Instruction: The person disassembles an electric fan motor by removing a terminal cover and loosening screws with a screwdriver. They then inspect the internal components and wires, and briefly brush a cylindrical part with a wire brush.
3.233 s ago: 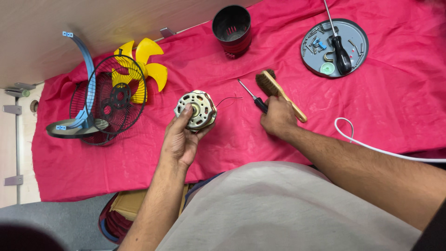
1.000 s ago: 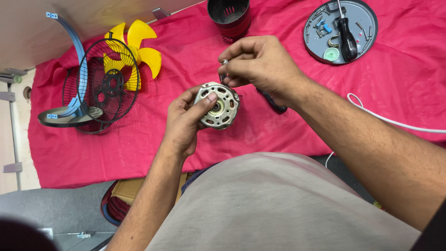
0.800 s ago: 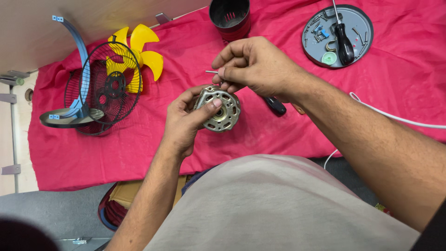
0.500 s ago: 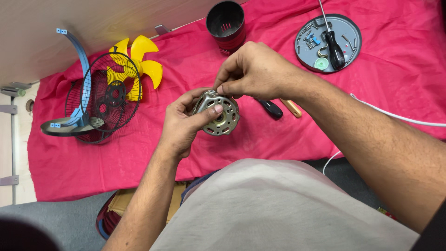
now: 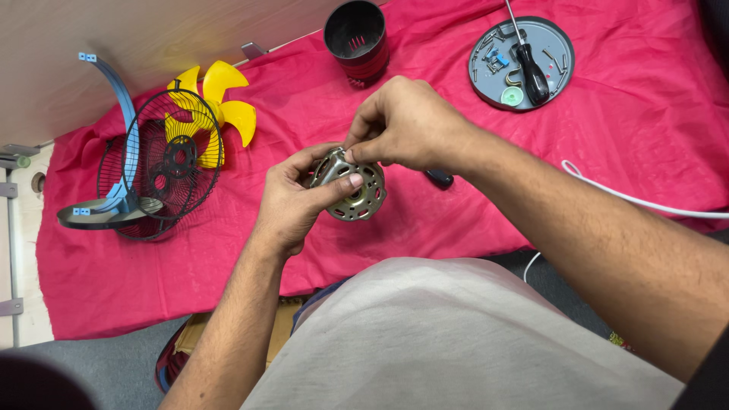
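Observation:
My left hand (image 5: pixel 292 199) grips a round metal fan motor (image 5: pixel 358 190) with slotted holes, held above the red cloth (image 5: pixel 425 228). My right hand (image 5: pixel 406 125) is over the top edge of the motor, its fingertips pinched together against the motor's rim; what they pinch is too small to tell. A dark screwdriver handle (image 5: pixel 439 179) lies on the cloth just under my right wrist, mostly hidden.
A black wire fan guard (image 5: pixel 163 163) with a blue stand (image 5: pixel 114 137) and a yellow fan blade (image 5: pixel 220 106) lie at the left. A dark cylindrical housing (image 5: pixel 357 38) stands at the top. A grey round plate (image 5: pixel 520 53) holds a screwdriver and small parts. A white cable (image 5: pixel 630 199) runs at the right.
My right hand left the wooden-handled tool on the cloth, came up to the motor and lowered its pinched fingers onto the rim. My left hand kept hold of the motor and turned it.

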